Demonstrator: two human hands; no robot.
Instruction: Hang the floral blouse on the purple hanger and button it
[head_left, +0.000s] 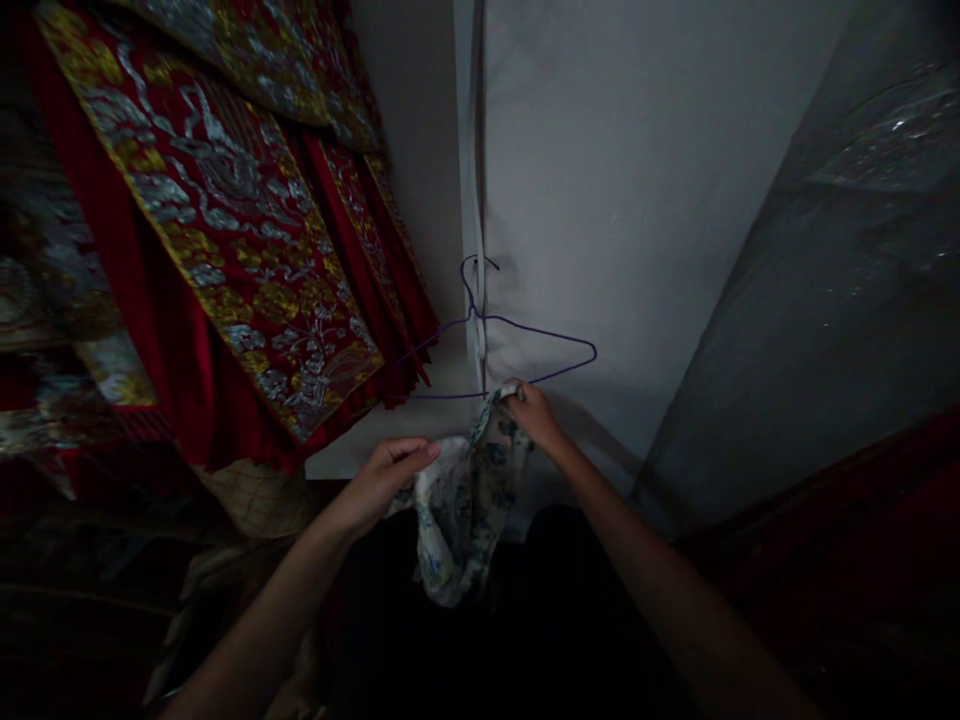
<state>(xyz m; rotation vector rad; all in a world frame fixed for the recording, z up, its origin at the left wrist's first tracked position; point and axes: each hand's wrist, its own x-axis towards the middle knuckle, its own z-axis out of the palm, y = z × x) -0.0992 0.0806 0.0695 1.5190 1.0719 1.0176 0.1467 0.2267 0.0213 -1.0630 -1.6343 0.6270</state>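
A thin, pale cloth garment [491,465] with blue and green floral print hangs bunched between my hands; its exact kind cannot be made out. My left hand [394,475] pinches its left side, thumb on top. Higher up, my right hand [531,412] grips the upper edge, close to the bottom bar of a purple wire hanger [559,336]. That hanger hangs by its hook in front of the wall. Whether the cloth touches the bar is unclear. The lower part of the cloth drops in loose folds before my dark clothing.
Red embroidered textiles [247,200] with gold and silver patterns hang at the left, near the hanger's left end. A pale vertical strip [471,120] runs down the white wall [637,150]. A clear plastic sheet [847,260] covers something at the right. A woven basket-like object [259,497] stands lower left.
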